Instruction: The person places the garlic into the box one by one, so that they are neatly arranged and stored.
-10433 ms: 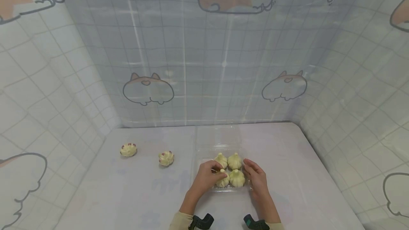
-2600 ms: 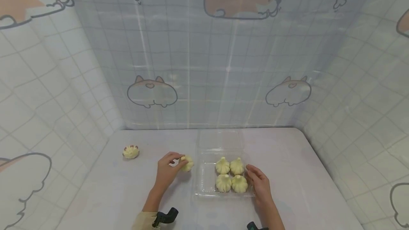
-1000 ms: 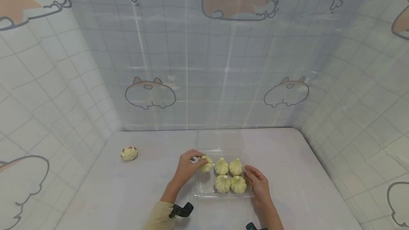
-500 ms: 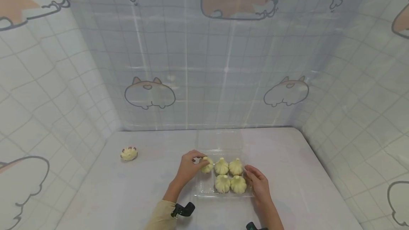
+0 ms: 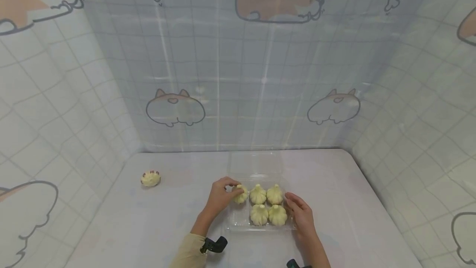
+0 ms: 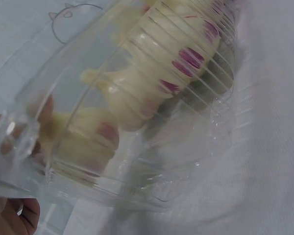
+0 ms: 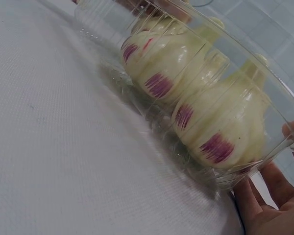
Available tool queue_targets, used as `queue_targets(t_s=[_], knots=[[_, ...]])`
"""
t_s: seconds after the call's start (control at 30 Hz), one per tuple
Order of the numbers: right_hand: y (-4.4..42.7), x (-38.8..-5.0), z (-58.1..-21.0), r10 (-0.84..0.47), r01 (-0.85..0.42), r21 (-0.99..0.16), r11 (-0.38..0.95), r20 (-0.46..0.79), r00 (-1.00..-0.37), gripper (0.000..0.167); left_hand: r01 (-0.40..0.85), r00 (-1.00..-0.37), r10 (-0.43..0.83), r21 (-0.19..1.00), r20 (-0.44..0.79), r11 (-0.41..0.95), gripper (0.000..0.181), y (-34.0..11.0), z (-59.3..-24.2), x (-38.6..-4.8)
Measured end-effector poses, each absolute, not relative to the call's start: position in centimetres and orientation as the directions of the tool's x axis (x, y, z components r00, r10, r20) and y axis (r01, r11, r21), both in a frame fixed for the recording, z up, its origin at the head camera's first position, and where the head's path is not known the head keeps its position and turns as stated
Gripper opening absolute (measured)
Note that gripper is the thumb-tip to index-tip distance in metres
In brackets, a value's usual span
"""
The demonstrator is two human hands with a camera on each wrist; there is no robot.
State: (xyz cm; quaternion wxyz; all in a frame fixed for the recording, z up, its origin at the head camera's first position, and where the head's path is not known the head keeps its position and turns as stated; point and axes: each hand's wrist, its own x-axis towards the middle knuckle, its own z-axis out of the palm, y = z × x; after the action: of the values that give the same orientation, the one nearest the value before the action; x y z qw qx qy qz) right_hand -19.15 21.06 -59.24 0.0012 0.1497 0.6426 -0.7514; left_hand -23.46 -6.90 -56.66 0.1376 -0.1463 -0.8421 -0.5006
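Observation:
My left hand (image 5: 220, 195) pinches a pale garlic bulb (image 5: 241, 194) between thumb and fingers, inside the clear plastic container (image 5: 241, 227) at its back left. Several more bulbs sit in the container to the right, two of them at the front: one bulb (image 5: 259, 215) and another bulb (image 5: 277, 215). The left wrist view shows the held bulb (image 6: 85, 139) through the clear wall. Slightly bent fingers of my right hand (image 5: 303, 217) rest against the container's right side; the right wrist view shows these fingers (image 7: 279, 183) at its end, below purple-marked bulbs (image 7: 220, 117).
A lone bulb (image 5: 150, 178) with reddish marks lies toward the back left of the white table (image 5: 148, 226). The container's clear lid (image 5: 254, 162) lies folded back behind it. Patterned curtains (image 5: 238, 77) stand at the back and both sides.
The left hand has carried a bulb rightward from the table into the container, and within the last half second has lowered slightly with it. The right hand has stayed at the container's right side.

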Motion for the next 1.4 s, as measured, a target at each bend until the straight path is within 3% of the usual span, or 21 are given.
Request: queue_targets(t_s=[0.6,1.4], knots=[[20.5,-19.6,-59.0,0.192,0.188,-0.969,-0.162,-0.218,-0.957,0.038,0.398,-0.909,0.094,0.781,0.406,0.48,0.022,-7.2,-56.5,-23.8],[21.0,-19.3,-59.2,0.199,0.185,-0.965,-0.186,-0.221,-0.955,0.041,0.341,-0.934,0.092,0.78,0.346,0.524,0.021,-6.7,-57.1,-23.9]])
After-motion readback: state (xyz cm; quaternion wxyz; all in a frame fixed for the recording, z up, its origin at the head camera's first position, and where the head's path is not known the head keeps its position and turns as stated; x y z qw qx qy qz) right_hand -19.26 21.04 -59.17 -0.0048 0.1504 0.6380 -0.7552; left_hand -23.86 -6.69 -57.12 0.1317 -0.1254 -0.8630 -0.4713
